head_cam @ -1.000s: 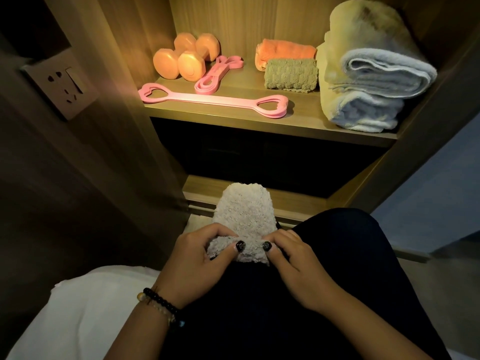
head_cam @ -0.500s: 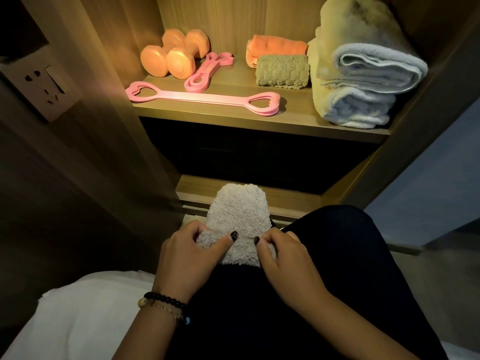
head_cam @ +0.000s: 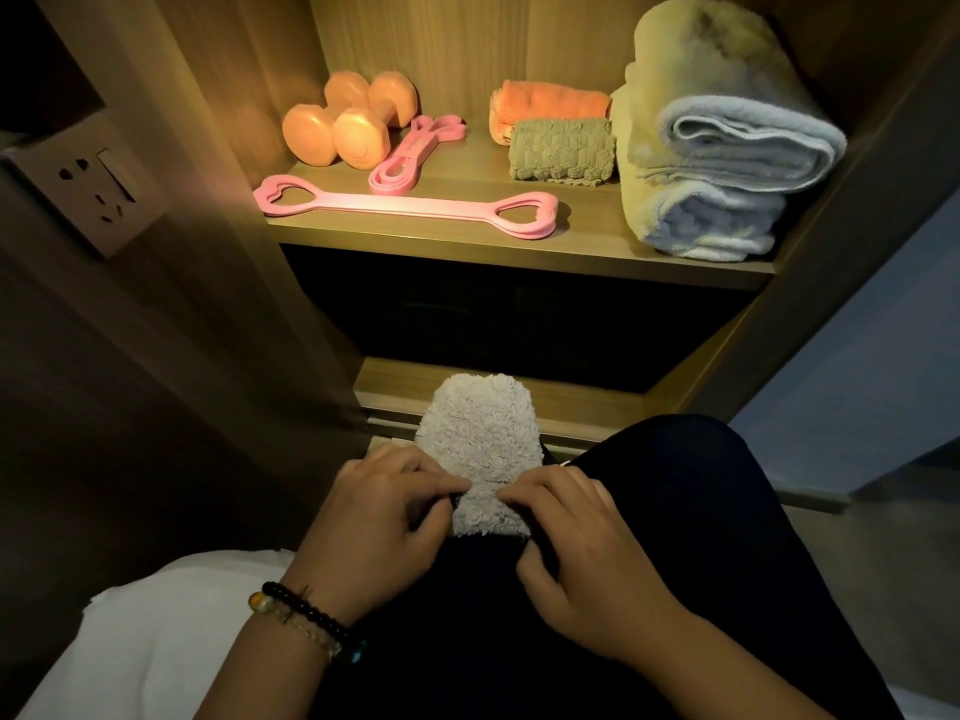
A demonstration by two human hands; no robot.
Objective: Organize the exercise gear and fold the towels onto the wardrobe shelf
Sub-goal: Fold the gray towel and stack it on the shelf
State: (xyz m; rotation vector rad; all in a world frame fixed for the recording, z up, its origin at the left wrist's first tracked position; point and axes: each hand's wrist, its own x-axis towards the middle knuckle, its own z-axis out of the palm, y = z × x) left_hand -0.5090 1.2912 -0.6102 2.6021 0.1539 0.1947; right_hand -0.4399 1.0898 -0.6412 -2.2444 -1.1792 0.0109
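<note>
A small fluffy grey towel (head_cam: 480,439) lies on my dark-trousered lap, its near edge rolled over. My left hand (head_cam: 387,522) and my right hand (head_cam: 576,537) both pinch that rolled near edge with curled fingers, knuckles up. Above, the lit wardrobe shelf (head_cam: 519,246) carries two orange dumbbells (head_cam: 348,124) at the left, a long pink pull band with heart handles (head_cam: 405,206) along the front, a folded pink loop band (head_cam: 415,153), a folded orange towel (head_cam: 550,103), a folded olive towel (head_cam: 561,148) and a big stack of pale towels (head_cam: 727,148) at the right.
A wall socket (head_cam: 98,189) sits on the dark panel at the left. Below the shelf is a dark compartment (head_cam: 519,314) with a wooden ledge (head_cam: 587,402). White bedding (head_cam: 145,652) lies under my left forearm. A blue-grey wall (head_cam: 857,356) stands right.
Both hands have turned their fingers over onto the towel's near edge, rolling it further away from me; the thumbs with dark nails are now hidden. The view shifted slightly.
</note>
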